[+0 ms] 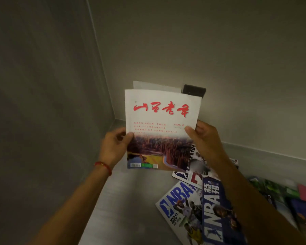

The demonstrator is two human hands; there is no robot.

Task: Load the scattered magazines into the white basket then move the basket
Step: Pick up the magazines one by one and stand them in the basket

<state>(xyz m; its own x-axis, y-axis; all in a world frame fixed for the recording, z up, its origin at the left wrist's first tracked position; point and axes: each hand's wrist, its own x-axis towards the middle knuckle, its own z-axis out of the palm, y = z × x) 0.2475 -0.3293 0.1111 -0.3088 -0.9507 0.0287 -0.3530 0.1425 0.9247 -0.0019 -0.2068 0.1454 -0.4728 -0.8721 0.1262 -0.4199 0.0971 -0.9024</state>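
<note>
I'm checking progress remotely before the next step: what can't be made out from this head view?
- White basket: not in view anywhere.
- White sheet and dark object: mostly hidden behind the held magazine.
- Fingers of the left hand and right hand: behind that magazine, so each grip shows only partly.
- Magazines at right: blurred, cut by the frame edge; count unclear.
- NBA magazines: partly covered by the right forearm.

Held magazine (160,128): red brush-script Chinese title across white cover top; small red text lines beneath, illegible; "2025 9" at right of those lines. Near-right white-blue magazine (179,202): "NBA", "MVP" lower left. Dark blue magazine (217,213) just right, overlapping: "NBA" in large white letters, Chinese characters above. Far-right covers: blurred, unreadable.
</note>
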